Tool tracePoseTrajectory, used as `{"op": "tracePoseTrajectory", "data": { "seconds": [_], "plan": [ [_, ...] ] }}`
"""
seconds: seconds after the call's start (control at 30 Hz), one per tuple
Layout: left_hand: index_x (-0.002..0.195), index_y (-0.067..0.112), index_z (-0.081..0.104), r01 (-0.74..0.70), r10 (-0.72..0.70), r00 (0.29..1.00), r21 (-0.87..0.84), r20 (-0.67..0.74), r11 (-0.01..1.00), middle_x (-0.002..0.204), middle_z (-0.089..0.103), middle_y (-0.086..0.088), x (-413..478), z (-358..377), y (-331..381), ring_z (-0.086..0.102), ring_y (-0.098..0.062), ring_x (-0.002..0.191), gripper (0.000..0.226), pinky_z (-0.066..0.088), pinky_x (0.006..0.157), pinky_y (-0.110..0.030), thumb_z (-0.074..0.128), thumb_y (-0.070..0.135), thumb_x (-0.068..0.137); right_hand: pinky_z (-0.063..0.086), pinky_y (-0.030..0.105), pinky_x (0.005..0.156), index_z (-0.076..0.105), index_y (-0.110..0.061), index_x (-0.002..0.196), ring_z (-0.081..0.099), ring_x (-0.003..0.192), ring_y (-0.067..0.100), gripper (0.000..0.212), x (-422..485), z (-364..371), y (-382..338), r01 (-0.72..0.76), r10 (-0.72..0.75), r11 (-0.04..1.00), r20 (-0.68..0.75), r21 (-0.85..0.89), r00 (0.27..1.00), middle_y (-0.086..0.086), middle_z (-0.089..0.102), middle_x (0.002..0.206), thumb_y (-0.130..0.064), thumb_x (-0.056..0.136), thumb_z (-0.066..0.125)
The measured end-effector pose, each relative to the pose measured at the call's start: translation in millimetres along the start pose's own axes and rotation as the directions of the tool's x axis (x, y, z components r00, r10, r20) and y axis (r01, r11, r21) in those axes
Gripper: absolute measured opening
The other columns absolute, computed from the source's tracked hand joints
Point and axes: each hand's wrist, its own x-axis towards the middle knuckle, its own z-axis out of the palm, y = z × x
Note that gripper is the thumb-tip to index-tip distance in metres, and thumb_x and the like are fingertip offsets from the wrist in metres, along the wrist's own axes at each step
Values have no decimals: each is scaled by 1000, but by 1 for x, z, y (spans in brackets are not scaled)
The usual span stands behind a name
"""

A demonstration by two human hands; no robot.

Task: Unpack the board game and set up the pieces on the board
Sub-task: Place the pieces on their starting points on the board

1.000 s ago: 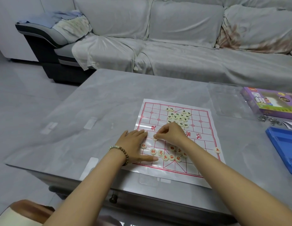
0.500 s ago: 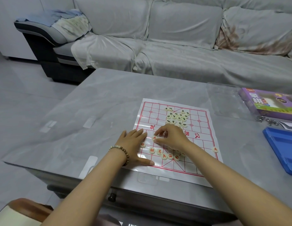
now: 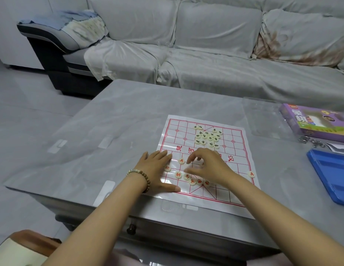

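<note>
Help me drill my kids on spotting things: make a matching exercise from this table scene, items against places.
1 black-lettered pieces
2 purple box
3 blue tray
4 left hand

A flat on the board's left edge
B clustered on the board's far half
C table's right side, nearer
D table's right side, farther

Pairs: 1-B; 2-D; 3-C; 4-A

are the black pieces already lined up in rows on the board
No, the black pieces sit bunched in a loose cluster on the far half of the board.
</note>
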Motion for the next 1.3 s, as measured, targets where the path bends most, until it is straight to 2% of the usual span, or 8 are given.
{"op": "tracePoseTrajectory", "data": {
  "seconds": [0.1,0.3,0.57,0.73,0.87,1.03,1.17,1.3],
  "plan": [
    [149,31,5,-15,15,1000,-35,-11,999,158,3,7,3,1,-1,4,-16,145,101,1,118,-46,46,79,70,29,29,97,61,-32,95,41,108,8,32,-21,0,8,34,-28,986,39,-163,999,-13,51,113,-56,75,67],
    [146,42,9,-63,62,997,-39,-39,997,158,8,7,3,6,9,9,-16,145,76,1,117,-45,28,75,81,24,27,97,63,-35,99,36,114,10,33,-31,6,12,41,-39,981,11,-192,999,-12,49,120,-56,75,68],
    [148,38,7,-33,32,999,14,12,999,158,4,5,-4,3,21,5,-18,145,70,-1,116,-49,21,69,87,24,26,97,67,-33,98,36,115,9,26,-33,6,12,40,-45,984,-25,-171,999,-12,51,118,-50,79,68],
    [148,37,7,-30,30,1000,1,-6,1000,158,5,6,-4,5,23,6,-17,145,70,0,117,-47,20,69,88,22,25,93,67,-32,89,39,114,8,19,-28,1,14,-24,22,1000,-119,-20,993,-14,54,111,-46,77,71],
    [149,32,4,22,-25,999,-82,-34,996,158,5,7,-3,1,10,8,-17,145,84,1,117,-46,26,76,81,26,32,100,65,-31,87,39,119,9,18,-19,-2,7,-60,78,992,-161,110,984,-12,54,113,-43,77,72],
    [148,24,7,100,-108,993,-153,-42,983,153,23,3,-9,2,-20,24,-21,139,108,12,116,-49,43,85,66,25,35,103,68,-25,93,41,122,15,23,16,12,-20,-73,93,992,-199,106,976,-5,57,120,-44,79,70],
    [148,20,7,137,-145,988,-159,-42,978,154,17,3,-14,6,-29,16,-21,141,109,8,117,-49,46,82,67,27,33,99,69,-23,94,43,119,17,26,46,31,-45,-91,103,993,-191,69,976,-2,59,115,-45,80,69],
    [149,23,3,173,-174,985,-181,12,968,158,3,6,-16,10,-44,4,-17,145,112,0,117,-50,33,89,65,32,34,91,71,-21,90,51,111,18,26,62,46,-56,-128,126,992,-169,4,977,-4,67,102,-44,77,71]
  ]
}}
